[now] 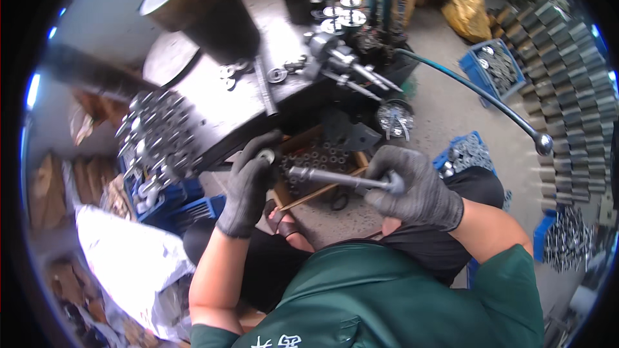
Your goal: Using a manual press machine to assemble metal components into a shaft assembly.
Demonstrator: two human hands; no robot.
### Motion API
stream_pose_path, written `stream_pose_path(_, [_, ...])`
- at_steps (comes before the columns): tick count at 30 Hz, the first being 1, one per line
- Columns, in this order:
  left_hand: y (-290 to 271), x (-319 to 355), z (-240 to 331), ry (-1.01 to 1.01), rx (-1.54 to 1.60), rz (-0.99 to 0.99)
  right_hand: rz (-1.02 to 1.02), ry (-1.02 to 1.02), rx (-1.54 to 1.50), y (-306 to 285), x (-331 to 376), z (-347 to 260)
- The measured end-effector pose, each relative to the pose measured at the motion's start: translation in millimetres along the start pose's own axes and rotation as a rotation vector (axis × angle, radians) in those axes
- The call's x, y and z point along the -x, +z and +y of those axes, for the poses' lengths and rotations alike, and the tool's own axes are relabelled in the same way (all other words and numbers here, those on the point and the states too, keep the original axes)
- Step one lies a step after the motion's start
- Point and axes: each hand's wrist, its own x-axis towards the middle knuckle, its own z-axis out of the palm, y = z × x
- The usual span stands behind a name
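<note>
Grey knit gloves cover both hands. My right hand (pixel 419 187) is closed around the thick end of a metal shaft (pixel 335 177), which points left across my lap, roughly level. Pinched in my left hand (pixel 248 183) is a small round metal ring (pixel 265 155), held a short way left of the shaft's free tip and apart from it. Below and beyond the shaft, a wooden box (pixel 308 198) holds many small metal rings (pixel 316 158). My right hand hides part of the shaft's thick end.
A metal-topped bench (pixel 225 106) carries a large cylinder (pixel 213 16), a rod (pixel 265 87) and clustered shafts (pixel 158 132). A long lever with a ball end (pixel 543 144) reaches out right. Blue crates (pixel 465 61) of parts stand on the floor. A white sack (pixel 129 264) lies left.
</note>
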Motion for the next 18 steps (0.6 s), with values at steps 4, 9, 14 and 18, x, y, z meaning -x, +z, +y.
stream_pose_path(4, [-5,-35,-1,0.119,0.324,-0.003,0.025,0.358,-0.516,16,-14,-4])
stream_pose_path(9, [-19,-60,-6,0.190,0.276,0.201,0.061,0.460,-0.431,32,-15,14])
stream_pose_path(14, [-35,-79,-13,0.284,-0.090,0.401,0.099,0.462,-0.465,41,-10,23])
stream_pose_path(18, [-43,-87,-22,0.330,-0.330,0.482,0.150,0.402,-0.462,42,-15,25])
